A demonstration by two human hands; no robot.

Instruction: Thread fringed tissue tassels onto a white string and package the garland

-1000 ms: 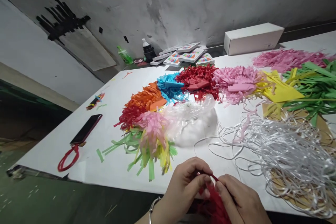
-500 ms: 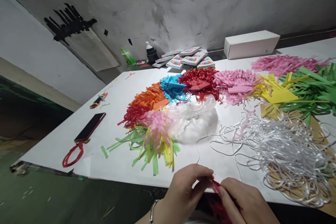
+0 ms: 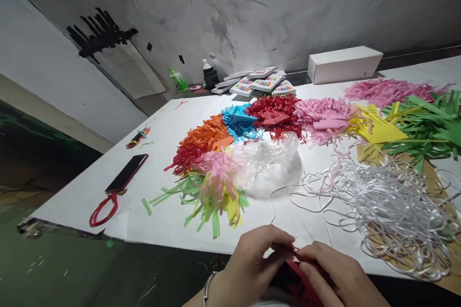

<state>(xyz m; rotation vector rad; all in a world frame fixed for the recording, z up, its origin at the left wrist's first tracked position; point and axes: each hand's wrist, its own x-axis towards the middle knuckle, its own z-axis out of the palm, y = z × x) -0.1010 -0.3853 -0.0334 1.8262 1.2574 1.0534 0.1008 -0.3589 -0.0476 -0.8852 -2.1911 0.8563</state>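
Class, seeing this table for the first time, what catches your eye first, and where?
Probably the bright fringed bundles, orange, blue, red and pink, arching across the middle of the white table. Next, a shiny tangle of white cord, near right. At the near edge, the left hand and right hand hold red strips.
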